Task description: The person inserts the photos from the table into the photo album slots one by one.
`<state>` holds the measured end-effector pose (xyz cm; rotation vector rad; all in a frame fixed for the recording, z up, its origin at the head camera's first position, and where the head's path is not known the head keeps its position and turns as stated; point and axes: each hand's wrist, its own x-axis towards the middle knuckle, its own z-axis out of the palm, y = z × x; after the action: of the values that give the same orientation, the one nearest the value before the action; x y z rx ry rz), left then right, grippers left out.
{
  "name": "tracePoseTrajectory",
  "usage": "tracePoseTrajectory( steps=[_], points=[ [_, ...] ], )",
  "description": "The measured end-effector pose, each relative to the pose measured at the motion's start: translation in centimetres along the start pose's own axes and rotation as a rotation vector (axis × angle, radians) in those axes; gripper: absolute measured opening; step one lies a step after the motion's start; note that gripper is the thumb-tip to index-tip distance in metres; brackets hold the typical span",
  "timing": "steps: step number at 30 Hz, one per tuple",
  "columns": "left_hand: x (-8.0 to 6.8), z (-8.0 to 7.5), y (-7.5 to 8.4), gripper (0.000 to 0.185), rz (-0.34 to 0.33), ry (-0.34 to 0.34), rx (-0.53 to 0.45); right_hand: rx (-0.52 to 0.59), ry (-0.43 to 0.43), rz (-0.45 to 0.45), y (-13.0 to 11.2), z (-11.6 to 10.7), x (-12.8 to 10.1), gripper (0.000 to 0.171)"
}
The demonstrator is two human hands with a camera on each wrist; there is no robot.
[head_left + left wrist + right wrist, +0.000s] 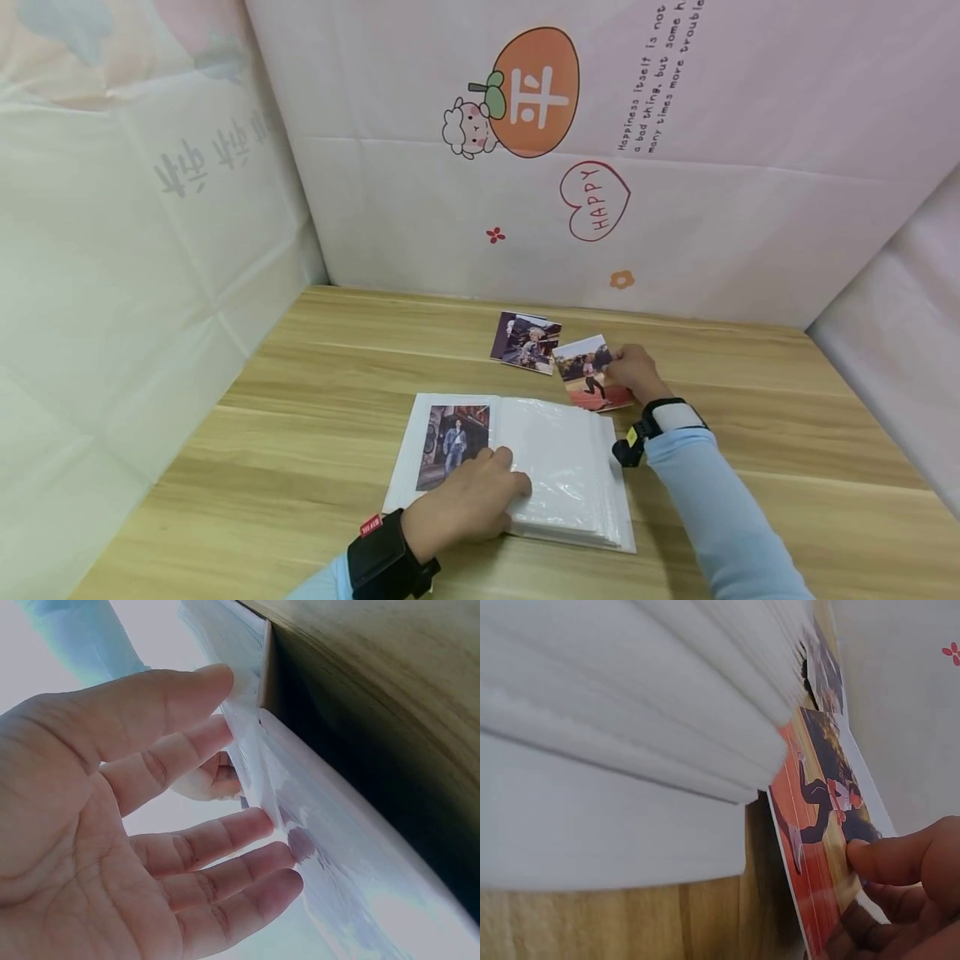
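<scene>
A white photo album lies open on the wooden table. Its left page holds a photo of a standing person; the right page is a clear plastic sleeve. My left hand rests on the album's middle, its nearly straight fingers touching the sleeve's edge. Beyond the album's far right corner, my right hand pinches a photo of a runner on a red track by its edge, thumb on top. The photo lies low over the table.
A second loose photo lies on the table behind the album, just left of the held one. Pink printed sheets wall in the table at the back and on both sides. The album's stacked pages fan out beside the right hand.
</scene>
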<state>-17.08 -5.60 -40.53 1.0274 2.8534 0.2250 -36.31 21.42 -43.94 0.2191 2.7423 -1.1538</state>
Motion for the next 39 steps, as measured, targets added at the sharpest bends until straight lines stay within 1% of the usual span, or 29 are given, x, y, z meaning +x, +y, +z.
tracePoseTrajectory(
  steps=[3,7,14,18,22,28,32,36,39],
  points=[
    [0.0,0.0,0.0,0.034,-0.002,0.003,-0.004,0.028,0.023,-0.003,-0.1,0.0,0.1,0.012],
    [-0.1,0.0,0.0,0.034,0.000,0.008,-0.001,0.056,0.030,0.009,-0.1,0.1,0.1,0.009],
    [0.0,0.0,-0.1,0.033,0.006,0.018,-0.001,0.126,-0.012,0.045,0.2,-0.4,0.1,0.019],
    [-0.1,0.0,0.0,0.034,0.004,0.020,-0.010,0.176,-0.030,0.070,0.5,-0.7,0.0,0.020],
    [0.0,0.1,0.0,0.034,0.002,0.023,-0.033,0.202,-0.034,0.092,0.6,-0.7,0.0,0.021],
    [0.2,0.2,0.0,0.034,0.037,0.034,-0.033,0.235,-0.044,0.094,0.7,-1.1,0.1,0.026],
    [0.4,0.2,0.2,0.035,0.051,0.016,-0.040,0.312,-0.035,0.087,0.5,-1.6,0.0,0.027],
    [0.6,0.2,0.4,0.049,0.045,-0.006,-0.051,0.407,-0.028,0.065,0.0,-1.9,-0.5,0.025],
    [0.8,0.3,0.5,0.054,0.038,-0.016,-0.051,0.461,-0.034,0.045,-0.7,-1.8,-1.2,0.023]
  ],
)
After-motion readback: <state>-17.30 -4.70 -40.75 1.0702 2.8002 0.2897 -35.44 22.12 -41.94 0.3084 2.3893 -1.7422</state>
